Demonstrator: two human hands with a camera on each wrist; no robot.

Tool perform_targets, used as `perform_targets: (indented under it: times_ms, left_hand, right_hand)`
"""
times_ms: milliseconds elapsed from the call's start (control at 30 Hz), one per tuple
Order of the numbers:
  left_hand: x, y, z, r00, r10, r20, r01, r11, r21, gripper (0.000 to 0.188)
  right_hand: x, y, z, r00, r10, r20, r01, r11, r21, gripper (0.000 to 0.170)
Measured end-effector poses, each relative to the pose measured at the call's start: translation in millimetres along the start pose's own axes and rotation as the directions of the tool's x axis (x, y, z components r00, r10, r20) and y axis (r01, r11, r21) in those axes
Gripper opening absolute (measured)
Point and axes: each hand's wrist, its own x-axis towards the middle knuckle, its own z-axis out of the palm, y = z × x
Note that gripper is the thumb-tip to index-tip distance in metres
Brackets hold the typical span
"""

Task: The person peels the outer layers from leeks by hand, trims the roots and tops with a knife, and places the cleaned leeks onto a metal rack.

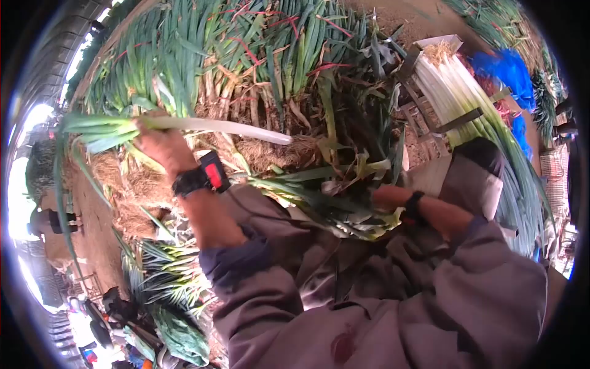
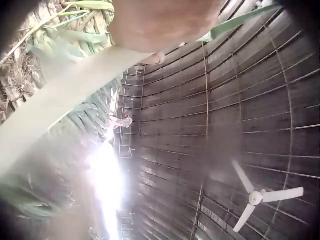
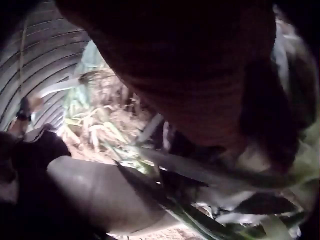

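Observation:
My left hand (image 1: 161, 146) grips a leek (image 1: 227, 128) near where its green leaves begin. The long white stalk points right, with its green tops hanging to the left. In the left wrist view the pale stalk (image 2: 65, 97) runs from under the hand (image 2: 165, 25) to the lower left. Low over my lap, my right hand (image 1: 391, 198) is at a heap of loose green leaves (image 1: 332, 206). The right wrist view shows that hand (image 3: 190, 75) dark, above long leaves (image 3: 200, 172); its fingers are hidden, and I cannot tell whether they hold a leaf.
Rooty leek bundles (image 1: 264, 80) with red ties stand in front of me. Peeled white leeks (image 1: 458, 92) lie in a slatted rack (image 1: 424, 117) at right. More leeks (image 1: 172, 270) lie at lower left, and blue plastic (image 1: 507, 74) is beyond the rack.

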Motion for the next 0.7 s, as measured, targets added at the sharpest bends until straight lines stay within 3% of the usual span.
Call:
perform_targets:
  times_ms: [33, 100, 167, 200, 233, 267, 300, 333, 367, 400, 433, 467, 500, 567, 600, 633, 667, 700]
  left_hand:
    - [1.4, 6.3, -6.4, 0.999, -0.028, -0.024, 0.026, 0.999, -0.043, 0.017]
    - [16.4, -0.7, -24.3, 0.996, -0.042, 0.078, 0.045, 0.998, -0.039, 0.029]
    - [16.2, -11.0, -18.9, 0.998, -0.058, 0.025, 0.061, 0.987, -0.147, 0.030]
    - [5.1, -10.5, -5.5, 0.998, -0.059, 0.021, 0.061, 0.991, -0.118, 0.030]
    - [-11.1, -10.4, 5.1, 0.998, -0.067, 0.016, 0.068, 0.993, -0.094, 0.029]
    - [2.6, -23.7, -12.9, 0.987, -0.109, 0.120, 0.120, 0.989, -0.082, 0.022]
    - [13.3, -39.0, -38.0, 0.940, -0.100, 0.325, 0.104, 0.995, 0.006, 0.030]
    - [5.2, -39.0, -22.8, 0.852, -0.269, 0.449, 0.341, 0.936, -0.087, 0.034]
    - [-10.3, -43.3, -7.6, 0.870, -0.440, 0.222, 0.472, 0.873, -0.121, 0.039]
    - [-25.0, -47.8, 7.5, 0.851, -0.471, 0.232, 0.484, 0.875, -0.003, 0.044]
    - [-57.9, -46.8, 39.4, 0.869, -0.461, 0.180, 0.460, 0.887, 0.048, 0.046]
    - [-85.3, -45.0, 60.5, 0.808, -0.535, 0.247, 0.533, 0.842, 0.081, 0.047]
    - [-104.9, -44.8, 74.3, 0.743, -0.596, 0.304, 0.590, 0.798, 0.124, 0.049]
    - [-123.3, -58.7, 83.7, 0.634, -0.626, 0.454, 0.583, 0.773, 0.252, 0.052]
    - [-131.6, -68.1, 87.6, 0.586, -0.636, 0.502, 0.618, 0.752, 0.232, 0.054]
    - [-147.3, -63.5, 102.3, 0.576, -0.639, 0.510, 0.621, 0.748, 0.234, 0.054]
    - [-164.7, -58.3, 117.2, 0.592, -0.617, 0.518, 0.605, 0.765, 0.221, 0.055]
    - [-175.8, -54.1, 128.0, 0.608, -0.594, 0.527, 0.587, 0.783, 0.206, 0.056]
  right_hand:
    - [-2.9, -9.4, -11.8, 0.999, -0.024, -0.034, 0.026, 0.997, 0.072, 0.023]
    - [6.2, -32.7, -45.4, 0.979, -0.065, -0.191, 0.111, 0.964, 0.240, 0.027]
    - [27.6, -77.3, -104.9, 0.965, -0.073, -0.253, 0.134, 0.963, 0.234, 0.028]
    - [41.8, -91.0, -111.6, 0.957, -0.078, -0.278, 0.227, 0.796, 0.561, 0.031]
    - [54.6, -104.5, -125.0, 0.918, -0.105, -0.383, 0.301, 0.812, 0.499, 0.039]
    - [67.6, -117.5, -138.4, 0.866, -0.131, -0.483, 0.362, 0.829, 0.425, 0.048]
    - [58.5, -136.7, -173.4, 0.923, -0.074, -0.377, 0.337, 0.626, 0.703, 0.057]
    - [59.3, -156.3, -186.7, 0.823, 0.058, -0.565, 0.525, 0.305, 0.795, 0.047]
    - [56.9, -166.8, -207.4, 0.805, 0.135, -0.578, 0.574, 0.073, 0.816, 0.041]
    - [84.6, -173.0, -217.3, 0.674, 0.238, -0.699, 0.738, -0.176, 0.652, 0.037]
    - [92.8, -169.1, -230.9, 0.724, 0.310, -0.616, 0.686, -0.236, 0.688, 0.034]
    - [95.6, -173.2, -241.0, 0.651, 0.319, -0.689, 0.753, -0.389, 0.531, 0.034]
    - [83.1, -176.1, -251.5, 0.660, 0.295, -0.691, 0.728, -0.476, 0.493, 0.033]
    - [75.4, -185.4, -266.2, 0.617, 0.378, -0.690, 0.753, -0.539, 0.378, 0.031]
    - [56.0, -183.0, -276.4, 0.581, 0.402, -0.707, 0.794, -0.471, 0.384, 0.027]
    - [44.4, -169.1, -285.6, 0.567, 0.438, -0.698, 0.823, -0.350, 0.448, 0.025]
    - [28.9, -155.5, -288.2, 0.471, 0.539, -0.699, 0.879, -0.213, 0.427, 0.023]
    - [12.5, -129.2, -299.1, 0.276, 0.485, -0.830, 0.944, 0.026, 0.329, 0.021]
